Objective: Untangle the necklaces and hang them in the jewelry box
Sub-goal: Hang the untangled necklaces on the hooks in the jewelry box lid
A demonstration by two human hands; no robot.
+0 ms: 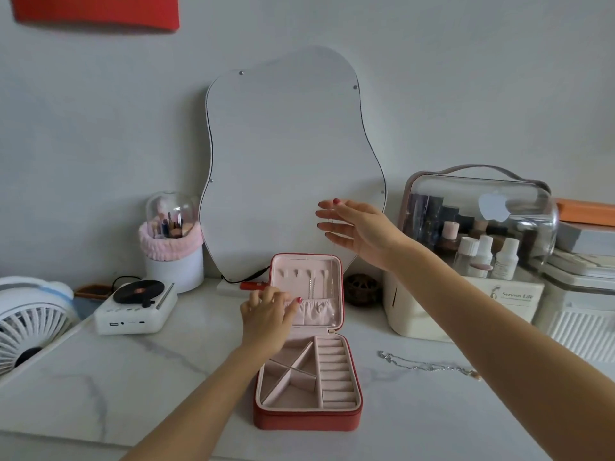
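Note:
The red jewelry box (307, 419) lies open at the middle of the table, its pink lid (336, 261) standing upright with a row of hooks. One silver necklace (312, 287) hangs from a hook into the lid's elastic pocket. My left hand (266, 311) grips the lid's left edge, thumb on the pocket. My right hand (356, 227) is raised above the lid's right corner, fingers spread, with a very thin chain (331, 239) hanging from them toward the lid. Another silver necklace (429, 366) lies stretched out on the table to the right of the box.
A wavy mirror (293, 154) leans on the wall behind the box. A small record-player speaker (136, 307), a brush holder (173, 251) and a fan (30, 314) stand at the left. A clear cosmetics case (479, 227) and white boxes fill the right.

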